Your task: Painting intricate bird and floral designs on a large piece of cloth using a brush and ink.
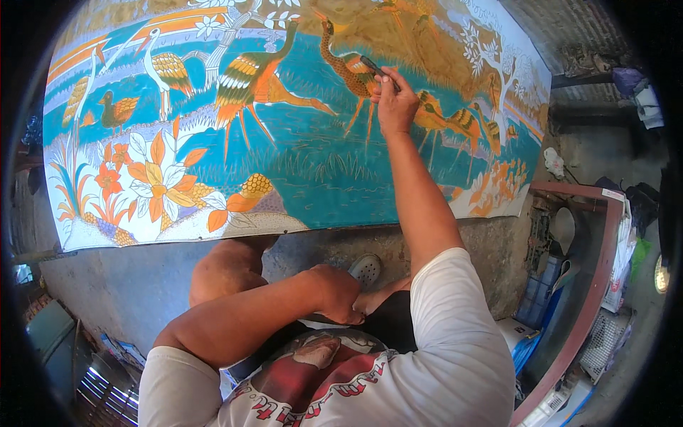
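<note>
A large painted cloth [284,142] with birds and flowers was stretched before a seated person.

The cloth was judged nearly finished: teal, orange and gold filled most of it, while white stayed on some flowers and trees. The right hand [395,103], raised to a brown bird, had its fingers clenched around a dark tool [373,67]. The left hand [334,292] was rested loosely curled at the lap, grasping nothing visible. No paint container could be made out; a blue crate [541,295] stood at the right, contents unclear.

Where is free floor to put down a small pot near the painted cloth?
Bare grey floor lies below the painted cloth, left of the knee. It is crowded at the right, around the red-framed rack, and lower left by the metal grille.
</note>
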The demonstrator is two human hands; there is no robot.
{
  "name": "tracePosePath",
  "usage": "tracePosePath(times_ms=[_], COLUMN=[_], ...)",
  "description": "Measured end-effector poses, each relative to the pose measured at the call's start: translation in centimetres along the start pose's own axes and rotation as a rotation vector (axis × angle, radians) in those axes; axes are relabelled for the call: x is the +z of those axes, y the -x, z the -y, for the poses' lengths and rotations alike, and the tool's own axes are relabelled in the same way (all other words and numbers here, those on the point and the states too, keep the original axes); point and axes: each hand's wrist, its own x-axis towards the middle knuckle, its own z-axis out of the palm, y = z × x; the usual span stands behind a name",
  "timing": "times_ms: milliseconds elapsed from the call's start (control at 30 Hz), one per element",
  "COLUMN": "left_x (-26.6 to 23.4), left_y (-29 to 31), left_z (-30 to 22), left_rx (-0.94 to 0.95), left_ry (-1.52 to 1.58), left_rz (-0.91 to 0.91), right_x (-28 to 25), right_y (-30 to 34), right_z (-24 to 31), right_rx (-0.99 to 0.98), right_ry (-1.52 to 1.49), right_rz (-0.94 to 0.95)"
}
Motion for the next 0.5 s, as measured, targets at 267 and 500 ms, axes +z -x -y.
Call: tracePosePath(times_ms=[267, 500], left_x=[0.07, -0.01], left_y=[-0.08, 0.26], left_z=[0.11, 0.08], left_rx=[-0.003, -0.002], left_ry=[-0.01, 0.005], left_rz=[0.013, 0.02], right_x=[-0.29, 0.08], right_y=[0.15, 0.25], right_z=[0.24, 0.16], right_rx=[-0.042, -0.04], right_ry=[0.01, 0.056], right_rz=[-0.013, 0.003])
